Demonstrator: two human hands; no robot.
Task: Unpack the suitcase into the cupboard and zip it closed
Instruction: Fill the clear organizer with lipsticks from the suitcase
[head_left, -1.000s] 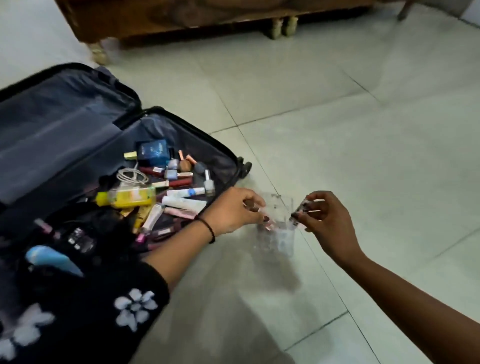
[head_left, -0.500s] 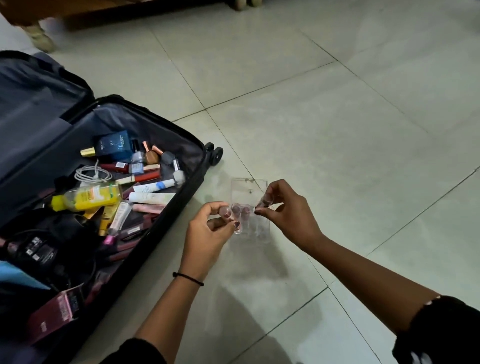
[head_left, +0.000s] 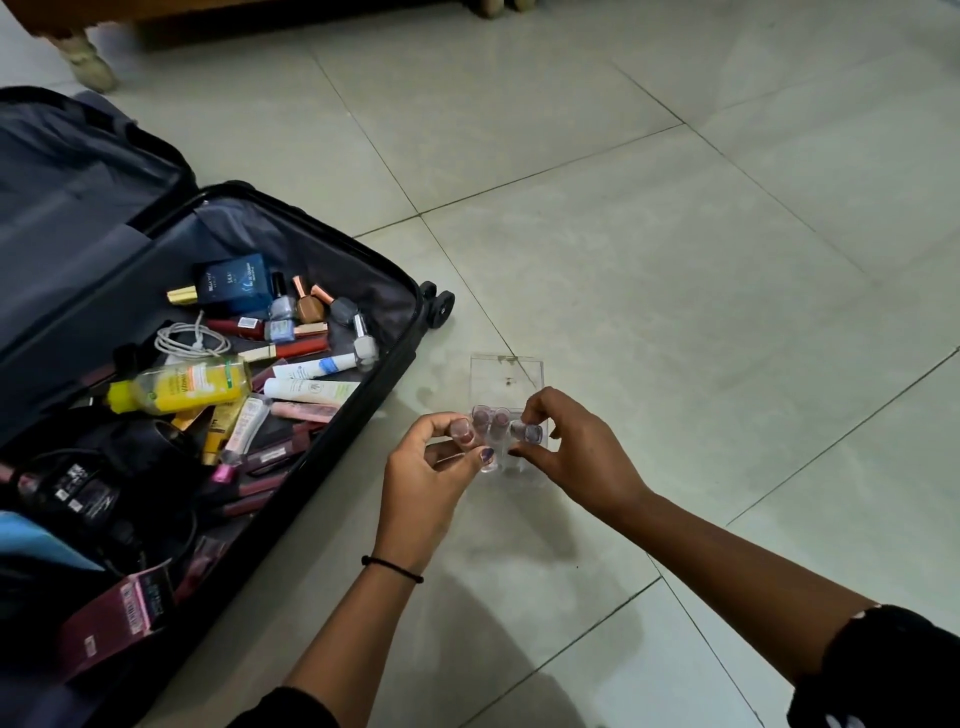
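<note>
Beside suitcase (head_left: 317, 224), left hand (head_left: 431, 475) pinching tube (head_left: 460, 431), right hand (head_left: 577, 453) pinching second tube (head_left: 527, 432), over organiser (head_left: 507, 375)

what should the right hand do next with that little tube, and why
Probably lower the small tube pinched by the right hand into the clear organizer, beside the two tubes standing there: it hovers just above it.

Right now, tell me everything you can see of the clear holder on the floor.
The holder is a small clear box, seemingly acrylic, with a taller back wall bearing a few dark specks. It stands upright on the tiled floor, right of the open suitcase and apart from it. Clear-capped tubes with mauve contents stand in it. The left hand pinches a tube at its left side, the right hand one at its right.
</note>
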